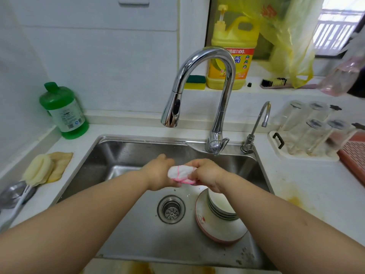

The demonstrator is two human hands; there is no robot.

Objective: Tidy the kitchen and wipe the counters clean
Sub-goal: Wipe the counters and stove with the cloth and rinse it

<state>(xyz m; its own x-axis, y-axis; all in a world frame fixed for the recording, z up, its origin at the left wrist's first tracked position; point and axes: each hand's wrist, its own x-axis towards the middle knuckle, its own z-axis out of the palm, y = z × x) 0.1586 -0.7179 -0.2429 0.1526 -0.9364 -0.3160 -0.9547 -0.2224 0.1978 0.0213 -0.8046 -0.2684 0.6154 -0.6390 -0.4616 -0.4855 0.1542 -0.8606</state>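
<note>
Gripping a bunched cloth [180,173] over the sink [126,149], both hands [158,175] [207,173] hide its ends.

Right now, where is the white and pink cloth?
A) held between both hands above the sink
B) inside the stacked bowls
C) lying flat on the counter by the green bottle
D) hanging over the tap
A: the cloth is bunched between the left hand and right hand above the sink.

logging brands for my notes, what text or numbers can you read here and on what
"100": on the red band of the yellow detergent jug behind the tap; the Chinese characters beside it are too blurred to read.
Green bottle left of the sink: the white label carries print and a code square, all too small to read.
Nothing else bears readable text.
</note>
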